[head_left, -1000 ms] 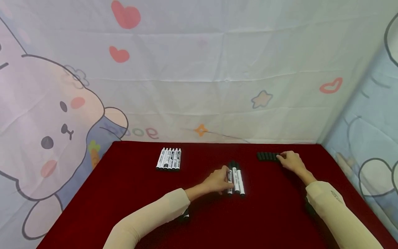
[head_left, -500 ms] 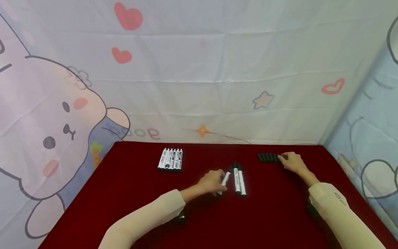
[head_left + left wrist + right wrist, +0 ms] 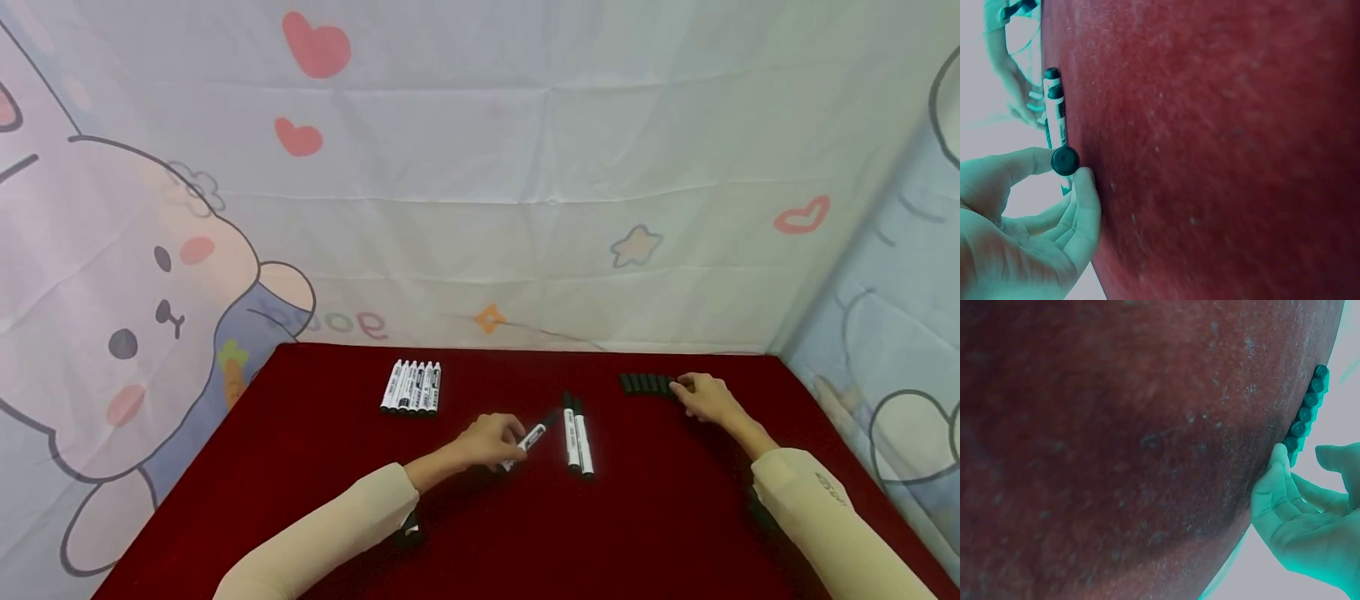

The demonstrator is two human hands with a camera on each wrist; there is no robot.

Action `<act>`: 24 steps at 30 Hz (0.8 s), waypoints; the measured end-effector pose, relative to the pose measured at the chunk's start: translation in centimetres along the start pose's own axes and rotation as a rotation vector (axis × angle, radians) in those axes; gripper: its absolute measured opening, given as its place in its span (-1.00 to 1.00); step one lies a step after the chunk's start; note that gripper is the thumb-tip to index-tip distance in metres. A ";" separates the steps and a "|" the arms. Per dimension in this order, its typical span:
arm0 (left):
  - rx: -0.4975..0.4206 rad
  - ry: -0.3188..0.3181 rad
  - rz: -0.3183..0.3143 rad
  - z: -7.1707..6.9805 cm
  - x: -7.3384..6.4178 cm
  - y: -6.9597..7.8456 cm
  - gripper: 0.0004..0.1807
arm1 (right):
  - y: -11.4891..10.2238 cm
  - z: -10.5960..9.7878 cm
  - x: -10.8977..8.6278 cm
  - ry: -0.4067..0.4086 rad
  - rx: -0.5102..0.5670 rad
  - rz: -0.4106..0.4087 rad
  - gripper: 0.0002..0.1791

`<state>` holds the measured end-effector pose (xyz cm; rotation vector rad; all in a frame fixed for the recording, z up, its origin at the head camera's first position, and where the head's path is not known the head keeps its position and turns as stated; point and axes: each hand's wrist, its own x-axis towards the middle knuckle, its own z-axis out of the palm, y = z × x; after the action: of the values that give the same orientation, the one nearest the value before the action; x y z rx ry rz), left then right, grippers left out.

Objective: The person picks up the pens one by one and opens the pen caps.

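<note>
While the red table point(image 3: 637, 517) takes up the lower part of the head view, two hands are at work over it. Left hand point(image 3: 486, 440): thumb and forefinger pinch a marker point(image 3: 532, 437) towards its rear. Right hand point(image 3: 707, 398): fingers loosely extended, thumb apart, gripping nothing. Judgement: a light, steady pinch at the rear should leave the capped end free; lift a little to avoid dragging, and keep clear of the capped pair point(image 3: 572, 437) just to its right. White pens point(image 3: 411, 387) lie side by side, farther left. Held marker: between pens and pair; long axis diagonal, cap pointing away and rightward, rear towards the person. Table contact: cannot tell. Black caps point(image 3: 643, 383): one row; right fingertips appear to touch its right end, best kept light.
</note>
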<state>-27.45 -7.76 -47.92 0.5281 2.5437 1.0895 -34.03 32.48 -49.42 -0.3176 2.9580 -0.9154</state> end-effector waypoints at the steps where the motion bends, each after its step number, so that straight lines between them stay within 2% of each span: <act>1: -0.023 -0.004 0.000 -0.3 -0.2 -0.1 -0.62 | 0.0 0.0 -0.1 0.000 0.000 -0.004 -0.43; 9: -0.118 -0.026 -0.025 -2.2 -1.8 -0.7 -0.61 | -0.9 -0.3 -1.6 0.003 0.014 -0.080 -0.51; 17: -0.177 -0.052 -0.044 -4.5 -3.5 -1.0 -0.59 | -4.1 0.1 -3.0 -0.041 0.098 -0.151 -0.54; 24: -0.220 -0.109 -0.031 -5.6 -3.8 -0.9 -0.57 | -7.0 0.8 -3.9 -0.126 0.141 -0.195 -0.59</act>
<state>-26.68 -13.57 -44.33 0.4744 2.2949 1.2730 -28.84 27.16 -46.32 -0.6406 2.7663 -1.0739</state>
